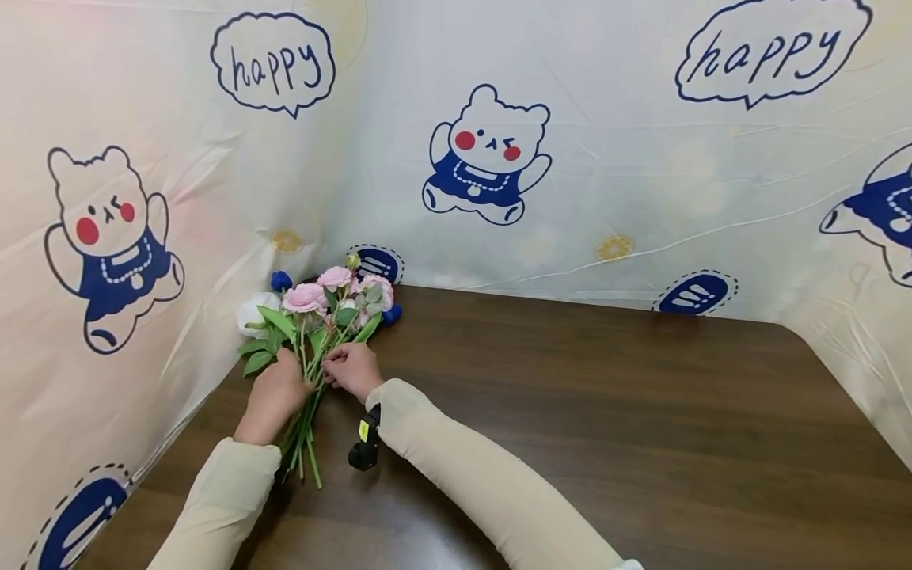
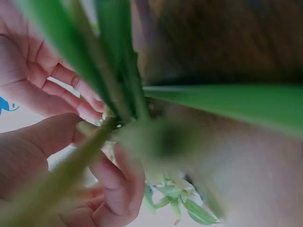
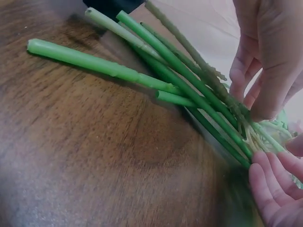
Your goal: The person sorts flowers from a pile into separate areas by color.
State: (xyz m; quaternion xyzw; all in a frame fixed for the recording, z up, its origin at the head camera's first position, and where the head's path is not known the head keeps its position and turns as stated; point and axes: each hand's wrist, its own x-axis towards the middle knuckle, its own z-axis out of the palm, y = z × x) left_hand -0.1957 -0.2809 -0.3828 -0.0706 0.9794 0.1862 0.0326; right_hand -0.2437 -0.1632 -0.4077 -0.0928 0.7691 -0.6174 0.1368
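Note:
A bunch of flowers lies at the table's far left. Its pink blooms [image 1: 306, 298], a white bloom [image 1: 258, 314] and blue buds [image 1: 281, 281] point away from me. Green stems [image 3: 189, 90] fan out at their cut ends. On the left of the bunch, my left hand [image 1: 278, 392] grips the stems below the leaves; its thumb and bent fingers show in the left wrist view. From the other side, my right hand [image 1: 356, 368] meets the stems, its bent fingertips [image 3: 265, 175] touching them. Whether it pinches a stem is hidden.
The brown wooden table [image 1: 570, 412] stretches to the right. A pale printed curtain [image 1: 584, 198] hangs along the back and sides, close behind the blooms. A black wrist camera [image 1: 366, 439] sits on the right sleeve cuff.

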